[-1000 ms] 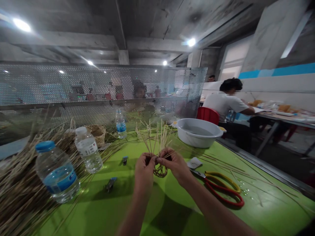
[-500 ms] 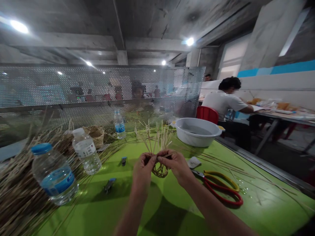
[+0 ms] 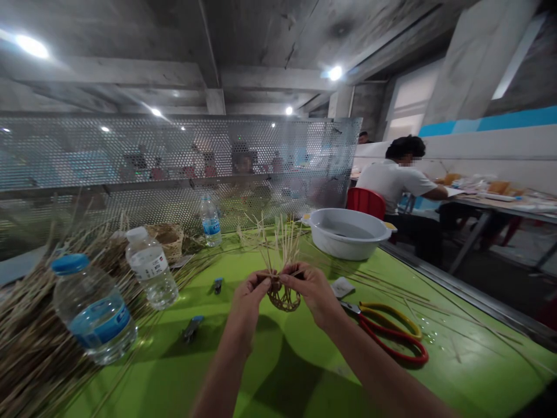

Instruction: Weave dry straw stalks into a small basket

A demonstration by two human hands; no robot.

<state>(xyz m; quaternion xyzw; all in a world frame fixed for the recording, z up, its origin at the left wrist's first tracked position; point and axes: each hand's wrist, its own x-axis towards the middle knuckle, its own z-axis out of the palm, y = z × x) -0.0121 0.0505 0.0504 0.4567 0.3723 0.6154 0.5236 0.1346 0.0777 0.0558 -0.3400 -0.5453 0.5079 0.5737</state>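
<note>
Basketwork [image 3: 284, 299], one piece, is pinched by your left hand [image 3: 249, 296] and right hand [image 3: 313, 290]. Three plastic water bottles [image 3: 102, 320] stand left of them; one pair of scissors [image 3: 360, 314] lies right.

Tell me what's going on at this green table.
A person's bare left hand and bare right hand pinch a small, rounded openwork piece of woven tan strips, held above the glossy green tabletop. Long, loose strip ends stand up beyond the hands. Red-and-yellow-handled metal scissors lie to the right, untouched, and a round, whitish basin stands farther back.
</note>
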